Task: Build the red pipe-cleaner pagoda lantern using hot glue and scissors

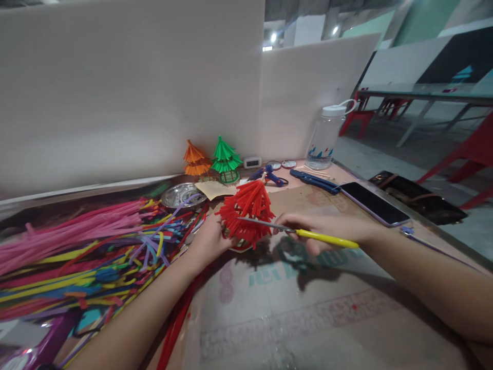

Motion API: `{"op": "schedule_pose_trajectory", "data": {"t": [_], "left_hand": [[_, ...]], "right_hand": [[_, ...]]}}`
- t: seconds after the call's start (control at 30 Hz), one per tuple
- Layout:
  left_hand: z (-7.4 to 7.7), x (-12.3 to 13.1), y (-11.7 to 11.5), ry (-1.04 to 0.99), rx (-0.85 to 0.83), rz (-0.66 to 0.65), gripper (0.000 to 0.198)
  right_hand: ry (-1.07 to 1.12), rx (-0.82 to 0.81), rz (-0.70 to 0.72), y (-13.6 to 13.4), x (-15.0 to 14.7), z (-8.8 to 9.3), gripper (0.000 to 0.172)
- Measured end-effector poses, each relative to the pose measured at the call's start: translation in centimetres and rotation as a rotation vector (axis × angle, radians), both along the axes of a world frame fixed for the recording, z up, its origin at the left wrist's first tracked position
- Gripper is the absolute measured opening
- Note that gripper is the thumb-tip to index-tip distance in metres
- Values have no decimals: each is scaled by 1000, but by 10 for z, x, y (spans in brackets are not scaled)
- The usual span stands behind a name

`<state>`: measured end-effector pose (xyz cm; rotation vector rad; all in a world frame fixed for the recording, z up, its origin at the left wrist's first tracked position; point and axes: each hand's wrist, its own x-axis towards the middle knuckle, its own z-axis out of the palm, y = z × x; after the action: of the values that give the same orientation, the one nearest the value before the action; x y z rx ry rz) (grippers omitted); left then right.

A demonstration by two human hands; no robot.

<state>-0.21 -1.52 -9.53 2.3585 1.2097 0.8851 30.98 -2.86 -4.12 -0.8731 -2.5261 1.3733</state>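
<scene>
My left hand [210, 237] is closed around the base of a red tree-shaped craft [248, 208] made of pipe cleaners, holding it just above the table. My right hand [327, 228] grips yellow-handled scissors [296, 232]; their metal blades point left and reach into the lower fringe of the red craft. Both forearms stretch in from the bottom of the view.
A heap of coloured pipe cleaners [84, 252] covers the left of the cardboard-covered table [308, 318]. At the back stand an orange tree craft [195, 159], a green one [226, 159], a metal dish [183, 194], a blue glue gun [269, 176], a water bottle [326, 136]. A phone [373, 203] lies right.
</scene>
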Motion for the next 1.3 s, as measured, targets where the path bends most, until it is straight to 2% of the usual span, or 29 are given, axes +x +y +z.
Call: {"op": "schedule_pose_trajectory", "data": {"t": [0.13, 0.23, 0.3, 0.37, 0.47, 0.57, 0.67, 0.73, 0.8, 0.87, 0.93, 1.03, 1.2, 1.3], "left_hand": [[-9, -3, 7, -37, -18, 19, 36], [-19, -5, 10, -30, 40, 107, 39], [-26, -5, 10, 14, 74, 159, 39], [-31, -4, 8, 49, 78, 164, 36], [-29, -5, 5, 70, 63, 106, 36], [-17, -10, 5, 95, 13, -24, 46], [-9, -16, 7, 33, -65, -129, 47], [-9, -16, 8, -14, -74, -121, 43], [-13, -12, 8, -16, -21, -81, 42], [-18, -7, 7, 9, 45, -64, 42], [-21, -3, 7, 25, 89, -64, 41], [-24, -1, 7, 47, 131, -49, 42], [-27, -1, 6, 88, 181, -1, 40], [-27, 1, 5, 100, 198, 20, 37]], "right_hand": [[-90, 22, -20, -1, 4, 18, 55], [-121, 148, -168, 10, 12, 20, 52], [-103, 327, -336, 24, 16, 10, 51], [-109, 496, -469, 38, 18, -9, 52], [-228, 644, -542, 54, 20, -39, 54], [-316, 693, -544, 60, 21, -53, 52], [-314, 755, -555, 52, 15, -44, 34], [-196, 884, -553, 37, 4, -33, 32], [16, 1028, -438, 17, -14, -24, 33], [117, 1057, -313, -2, -33, -22, 31], [146, 1070, -264, -13, -50, -24, 32], [106, 1129, -309, -16, -67, -31, 32], [94, 1319, -350, -7, -80, -38, 30], [59, 1298, -361, -4, -85, -41, 27]]}}
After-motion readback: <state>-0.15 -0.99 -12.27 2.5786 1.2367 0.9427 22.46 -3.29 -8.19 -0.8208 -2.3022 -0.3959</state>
